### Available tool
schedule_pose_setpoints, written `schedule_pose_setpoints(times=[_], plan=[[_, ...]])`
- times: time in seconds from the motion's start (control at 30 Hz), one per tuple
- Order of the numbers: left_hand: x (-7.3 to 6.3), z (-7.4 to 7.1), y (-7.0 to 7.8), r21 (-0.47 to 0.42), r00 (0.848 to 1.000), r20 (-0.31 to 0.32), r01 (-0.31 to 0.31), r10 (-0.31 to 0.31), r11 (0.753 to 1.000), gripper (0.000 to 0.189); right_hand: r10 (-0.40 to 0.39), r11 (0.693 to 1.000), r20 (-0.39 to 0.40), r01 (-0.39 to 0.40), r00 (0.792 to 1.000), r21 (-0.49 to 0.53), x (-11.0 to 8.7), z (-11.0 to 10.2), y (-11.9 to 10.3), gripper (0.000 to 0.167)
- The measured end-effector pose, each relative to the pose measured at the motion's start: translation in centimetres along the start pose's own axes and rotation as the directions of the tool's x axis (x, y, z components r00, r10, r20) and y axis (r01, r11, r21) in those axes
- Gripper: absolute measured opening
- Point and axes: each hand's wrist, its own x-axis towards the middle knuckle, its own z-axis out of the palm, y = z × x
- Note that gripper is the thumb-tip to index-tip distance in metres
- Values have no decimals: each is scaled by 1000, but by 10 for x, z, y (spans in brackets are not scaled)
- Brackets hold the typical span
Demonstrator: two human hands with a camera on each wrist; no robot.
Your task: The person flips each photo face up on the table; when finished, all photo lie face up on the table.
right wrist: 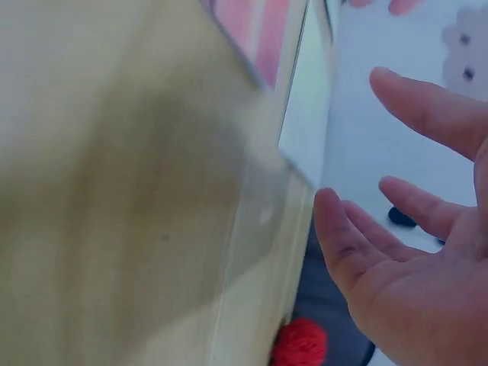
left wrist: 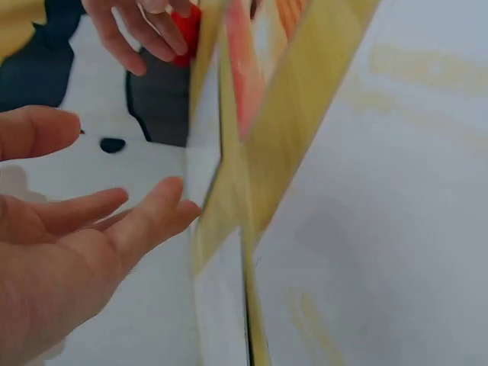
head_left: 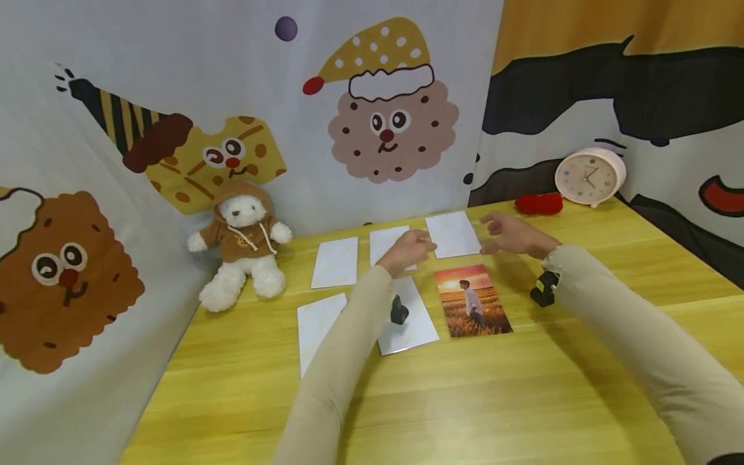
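Several white cards lie in two rows on the table. My left hand (head_left: 407, 249) hovers over the back middle card (head_left: 388, 237), fingers relaxed and holding nothing. On the other side, my right hand (head_left: 514, 236) is beside the right edge of the back right card (head_left: 453, 234), its fingers spread and loosely bent around air. In front of that card lies a photo print (head_left: 473, 301) of a person in a sunset field. The front middle card (head_left: 409, 320) and front left card (head_left: 316, 326) are partly covered by my left arm. The back left card (head_left: 335, 263) shows fully.
A white plush toy in a brown hoodie (head_left: 247, 236) sits at the back left. A round alarm clock (head_left: 589, 175) and a red fuzzy item (head_left: 539, 204) stand at the back right. Behind the yellow wood-grain table (head_left: 465, 400) hangs a cartoon-printed curtain (head_left: 232, 51).
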Motion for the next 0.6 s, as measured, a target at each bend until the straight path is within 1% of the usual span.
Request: schedule_pose_setpoints(times=[0.07,0.13,0.17,0.27,0.3,0.33,0.4,0.5,0.57,0.6], plan=[[10,0,0,14,1000,-14,20,-20,1000,61,34,998,-13,-33,999,59,11,0,5,76],[17,2,2,35,999,-33,31,-30,999,52,77,990,-51,-70,996,123,19,2,8,74],[20,2,3,37,999,-43,33,-31,999,48,95,986,-69,-85,993,144,23,4,10,72],[27,6,7,40,995,-82,56,-52,998,47,143,977,-106,-123,984,172,32,11,11,69],[30,7,8,47,993,-96,66,-61,997,48,157,975,-114,-136,981,174,34,13,10,68],[31,8,9,47,992,-105,69,-64,997,55,169,974,-115,-148,979,173,36,15,9,68],[34,10,11,40,986,-145,86,-80,995,61,186,971,-115,-165,976,171,40,18,7,68],[39,12,12,1,979,-187,87,-85,996,62,214,964,-124,-189,969,186,46,20,2,68],[42,13,11,-41,973,-216,69,-76,997,60,226,961,-129,-199,966,192,50,21,0,68],[44,13,10,-76,971,-226,56,-72,996,56,229,960,-132,-202,964,192,52,21,-1,68]])
